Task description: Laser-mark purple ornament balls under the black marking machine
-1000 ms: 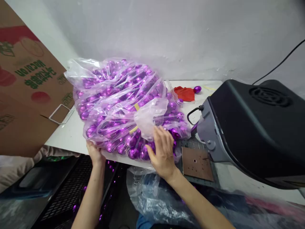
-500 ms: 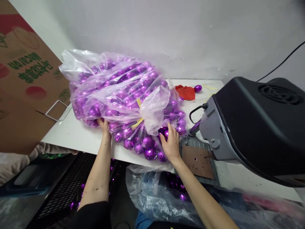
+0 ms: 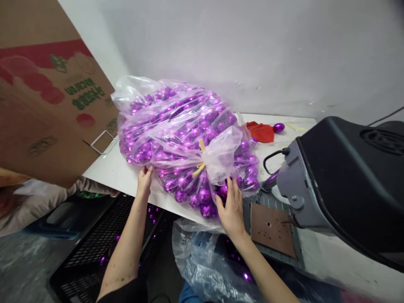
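A large clear plastic bag (image 3: 176, 122), full of shiny purple faceted balls (image 3: 203, 195), lies on the white table. Its gathered neck (image 3: 221, 155) is bound with a yellow tie (image 3: 199, 169). By the bag's lower left edge is my left hand (image 3: 144, 180), fingers a little apart and nothing seen in them; whether the tips touch the plastic I cannot tell. My right hand (image 3: 232, 206) rests with spread fingers against the bag's front right side, just below the neck.
A black drill-press-like machine (image 3: 347, 176) stands at right, over a brown plate (image 3: 273, 229). Behind are a red cloth (image 3: 260, 131) and a loose purple ball (image 3: 279, 127). A printed carton (image 3: 63, 101) stands left, above a black crate (image 3: 85, 248). Clear plastic (image 3: 202, 256) covers my lap.
My left hand has come out from beneath the bag's lower edge. My right hand stays near the neck. The whole view has shifted, so everything sits further right.
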Action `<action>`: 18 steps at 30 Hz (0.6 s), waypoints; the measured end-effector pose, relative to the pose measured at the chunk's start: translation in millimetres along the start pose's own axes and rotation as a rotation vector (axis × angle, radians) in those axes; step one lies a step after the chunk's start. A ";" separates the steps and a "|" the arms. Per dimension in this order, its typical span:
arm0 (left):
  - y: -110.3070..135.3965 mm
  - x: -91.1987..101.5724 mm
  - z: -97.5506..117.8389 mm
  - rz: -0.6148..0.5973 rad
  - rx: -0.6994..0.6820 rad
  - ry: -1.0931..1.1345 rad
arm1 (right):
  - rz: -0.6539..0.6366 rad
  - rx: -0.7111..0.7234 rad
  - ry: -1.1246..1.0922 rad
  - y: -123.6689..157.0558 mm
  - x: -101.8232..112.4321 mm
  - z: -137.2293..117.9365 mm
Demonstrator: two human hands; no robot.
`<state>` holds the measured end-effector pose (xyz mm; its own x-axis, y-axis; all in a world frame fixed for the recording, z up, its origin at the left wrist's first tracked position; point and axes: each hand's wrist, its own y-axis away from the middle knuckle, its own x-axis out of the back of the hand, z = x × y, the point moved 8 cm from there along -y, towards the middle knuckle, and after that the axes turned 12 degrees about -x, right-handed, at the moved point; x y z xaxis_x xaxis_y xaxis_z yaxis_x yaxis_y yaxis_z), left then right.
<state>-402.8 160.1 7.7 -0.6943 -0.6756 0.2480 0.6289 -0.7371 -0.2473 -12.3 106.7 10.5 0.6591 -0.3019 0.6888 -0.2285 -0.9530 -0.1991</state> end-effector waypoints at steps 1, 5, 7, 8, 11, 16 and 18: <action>18.1 9.5 13.1 0.072 -0.034 -0.025 | -0.004 0.017 -0.008 3.3 0.5 -1.2; 122.6 -14.3 115.5 0.025 -0.627 -0.102 | -0.032 0.075 -0.039 11.8 -1.2 -4.4; 190.3 -68.3 164.2 -0.393 -1.039 -0.103 | -0.050 0.093 -0.049 17.0 0.3 -3.4; 223.7 -90.8 179.2 -0.591 -1.238 -0.119 | -0.060 0.100 -0.051 20.7 3.3 -2.2; 253.0 -127.9 181.0 -0.836 -1.348 -0.319 | -0.084 0.116 -0.047 37.2 26.7 2.0; 210.5 -124.6 147.2 -0.795 -1.148 -0.736 | -0.162 0.212 -0.049 74.3 99.0 -2.6; 207.0 -119.1 147.7 -0.771 -1.136 -0.836 | -0.218 0.249 -0.062 85.9 128.3 -4.2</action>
<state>-138.2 85.7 65.4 -0.0909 -0.2667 0.9595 -0.6006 -0.7539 -0.2664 49.6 -13.9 84.7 0.7172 -0.0842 0.6917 0.0996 -0.9701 -0.2214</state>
